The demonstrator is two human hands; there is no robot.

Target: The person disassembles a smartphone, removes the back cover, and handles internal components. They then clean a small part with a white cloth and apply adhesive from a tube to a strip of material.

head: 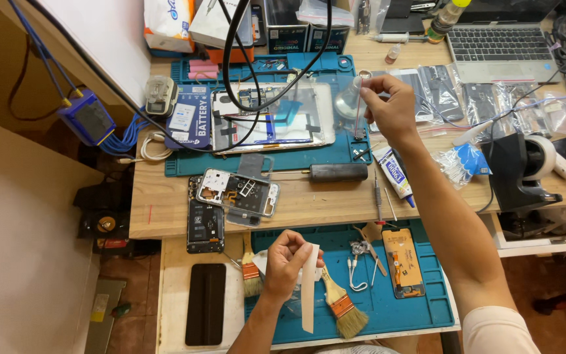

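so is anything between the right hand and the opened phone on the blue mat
Yes: black cables loop across the opened phone, and a clear suction cup sits beside the right hand, which pinches a thin tool at the phone's right edge.

A blue battery package (190, 117) lies on the mat (left side), beside an open laptop (500, 40).

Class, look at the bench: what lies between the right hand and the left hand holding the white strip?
In the head view, between the right hand and the left hand with its white strip lies a black-handled tool on bare wooden bench.
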